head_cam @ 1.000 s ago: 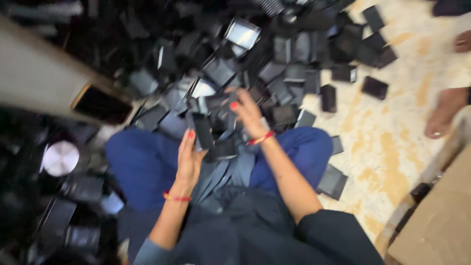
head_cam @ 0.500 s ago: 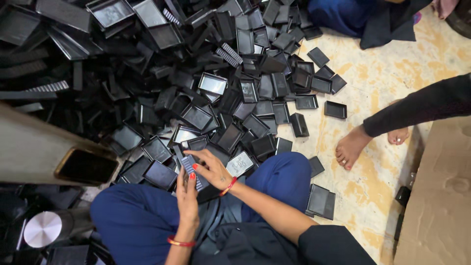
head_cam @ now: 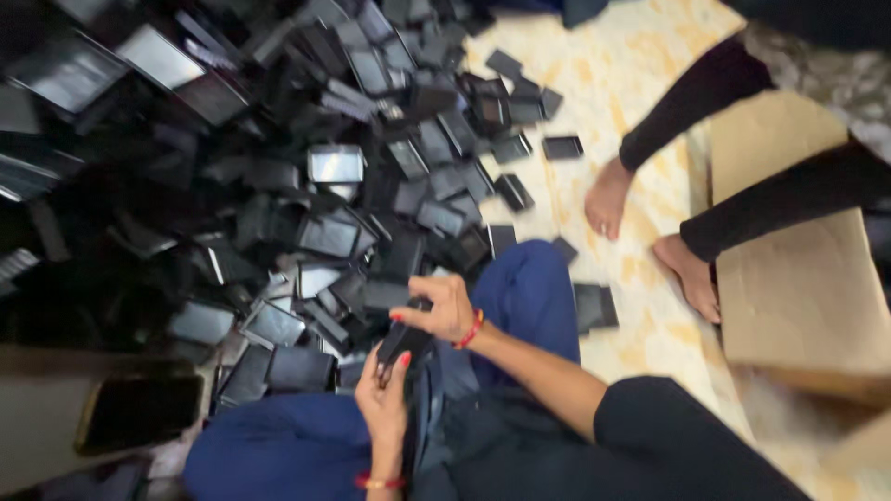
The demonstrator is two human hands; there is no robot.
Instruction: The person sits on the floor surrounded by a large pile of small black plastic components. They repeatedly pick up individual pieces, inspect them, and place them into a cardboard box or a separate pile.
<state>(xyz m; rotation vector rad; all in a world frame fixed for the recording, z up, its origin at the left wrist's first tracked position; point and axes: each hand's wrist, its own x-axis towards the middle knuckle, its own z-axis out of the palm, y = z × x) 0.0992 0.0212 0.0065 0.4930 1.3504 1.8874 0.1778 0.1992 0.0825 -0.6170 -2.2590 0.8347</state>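
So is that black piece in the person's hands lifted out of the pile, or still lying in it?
Lifted out: both hands, left and right, grip the black piece above the lap, clear of the pile.

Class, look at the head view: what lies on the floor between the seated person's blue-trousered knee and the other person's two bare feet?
In the head view, a flat black tray lies on the pale patterned floor between the blue knee and the bare feet; the rest is bare.

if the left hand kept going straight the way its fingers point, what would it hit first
The left hand points up and away, and its fingertips already meet the small black case that the right hand also holds. Past that comes the pile of black cases, though depth is unclear.
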